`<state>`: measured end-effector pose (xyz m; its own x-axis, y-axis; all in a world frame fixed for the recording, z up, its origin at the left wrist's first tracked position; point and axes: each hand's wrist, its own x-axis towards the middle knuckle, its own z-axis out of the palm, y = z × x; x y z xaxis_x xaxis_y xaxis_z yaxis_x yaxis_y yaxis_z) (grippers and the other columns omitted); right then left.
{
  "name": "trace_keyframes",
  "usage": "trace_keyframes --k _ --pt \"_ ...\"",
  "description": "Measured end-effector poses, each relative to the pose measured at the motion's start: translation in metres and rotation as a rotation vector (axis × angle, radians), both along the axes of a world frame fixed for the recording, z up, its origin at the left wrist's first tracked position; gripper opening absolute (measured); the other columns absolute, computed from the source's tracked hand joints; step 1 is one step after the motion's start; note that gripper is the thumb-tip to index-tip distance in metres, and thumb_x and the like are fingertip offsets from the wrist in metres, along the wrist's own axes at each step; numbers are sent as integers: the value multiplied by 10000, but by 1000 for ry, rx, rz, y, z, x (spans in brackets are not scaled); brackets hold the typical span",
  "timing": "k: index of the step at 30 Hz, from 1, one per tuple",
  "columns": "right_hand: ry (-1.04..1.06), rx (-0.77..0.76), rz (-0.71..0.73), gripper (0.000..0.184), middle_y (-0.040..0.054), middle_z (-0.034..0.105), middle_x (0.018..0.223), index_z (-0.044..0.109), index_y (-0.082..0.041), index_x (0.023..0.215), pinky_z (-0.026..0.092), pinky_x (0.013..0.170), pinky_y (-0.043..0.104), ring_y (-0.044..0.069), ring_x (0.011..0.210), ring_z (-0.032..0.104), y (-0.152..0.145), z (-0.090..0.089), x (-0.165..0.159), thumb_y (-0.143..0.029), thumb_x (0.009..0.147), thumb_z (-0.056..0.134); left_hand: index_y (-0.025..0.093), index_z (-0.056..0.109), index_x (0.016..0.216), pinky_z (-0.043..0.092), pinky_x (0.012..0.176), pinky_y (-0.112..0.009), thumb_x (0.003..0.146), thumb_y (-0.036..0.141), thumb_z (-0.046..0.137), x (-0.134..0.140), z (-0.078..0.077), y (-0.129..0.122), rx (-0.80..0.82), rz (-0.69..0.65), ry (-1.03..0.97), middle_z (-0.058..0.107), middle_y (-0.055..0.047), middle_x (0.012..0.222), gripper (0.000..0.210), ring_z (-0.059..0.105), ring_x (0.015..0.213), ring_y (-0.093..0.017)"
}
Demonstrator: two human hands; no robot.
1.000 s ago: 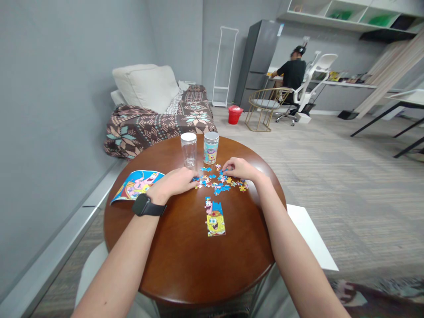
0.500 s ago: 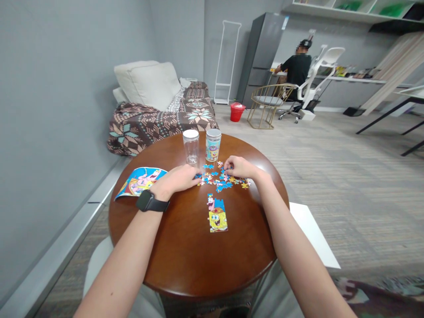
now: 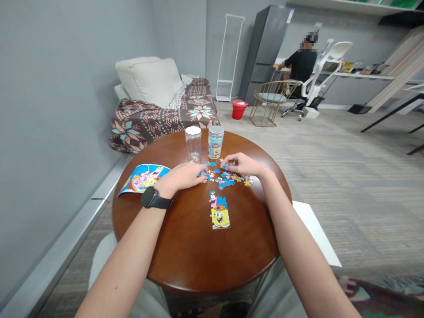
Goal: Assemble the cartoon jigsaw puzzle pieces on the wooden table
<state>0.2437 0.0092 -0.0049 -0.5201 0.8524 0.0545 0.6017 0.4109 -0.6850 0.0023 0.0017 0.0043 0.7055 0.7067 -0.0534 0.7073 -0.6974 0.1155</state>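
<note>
Loose jigsaw pieces point(image 3: 228, 181), mostly blue with some yellow and pink, lie in a spread pile on the round table. My left hand point(image 3: 189, 174), a black watch on its wrist, rests at the pile's left edge with thumb and fingers apart. At the far side of the pile, my right hand point(image 3: 243, 164) hovers over or touches pieces, its fingers bent and slightly apart. I see no piece held in either hand, though the fingertips are small here. Closer to me lies a joined puzzle section point(image 3: 220, 216) with a yellow cartoon face. A picture sheet point(image 3: 142, 176) is left of my left hand.
A clear jar point(image 3: 194, 148) with a white lid and a printed jar point(image 3: 215, 143) stand behind the pile on the brown table point(image 3: 195, 251). Beyond are a covered sofa point(image 3: 159, 119), a red bucket point(image 3: 239, 109), a gold-framed chair point(image 3: 271, 99) and a seated person point(image 3: 300, 66).
The view has shifted slightly, so things sit a little further right. My right hand's fingers have shifted slightly over the far pieces. My left hand stays at the pile's left edge.
</note>
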Motion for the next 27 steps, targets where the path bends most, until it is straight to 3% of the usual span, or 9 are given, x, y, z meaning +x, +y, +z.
trace_keyframes --k 6,10,15,21,27 --pt "266 -298 72 187 3 632 706 593 -129 851 468 621 235 110 639 594 -8 8 -6 -207 689 643 237 626 1031 425 630 -253 883 396 430 -1 -4 2 10 6 0 704 -50 893 293 651 778 -196" --pt "283 -403 98 190 -2 641 679 629 -128 877 483 638 237 110 643 604 -10 9 -7 -207 705 643 245 625 1065 421 628 -249 877 396 430 1 -3 2 -10 15 7 700 -48 874 310 647 762 -191" --pt "207 -404 125 225 23 695 792 691 -128 899 484 678 235 115 697 622 -9 10 -5 -218 693 673 246 622 1089 432 653 -246 873 395 440 3 -2 0 -22 27 6 701 -51 902 319 649 785 -189" --pt "164 -398 141 181 24 693 747 689 -118 820 475 667 228 110 685 617 -9 10 -5 -228 677 701 243 617 1110 435 654 -241 879 396 431 4 0 -3 -25 15 6 699 -51 909 333 651 789 -186" --pt "201 -477 201 277 38 693 794 646 -117 939 486 671 223 114 730 633 -10 9 -6 -172 673 703 239 610 1114 442 665 -245 879 368 428 6 1 -3 -17 16 22 702 -55 918 324 653 798 -191"
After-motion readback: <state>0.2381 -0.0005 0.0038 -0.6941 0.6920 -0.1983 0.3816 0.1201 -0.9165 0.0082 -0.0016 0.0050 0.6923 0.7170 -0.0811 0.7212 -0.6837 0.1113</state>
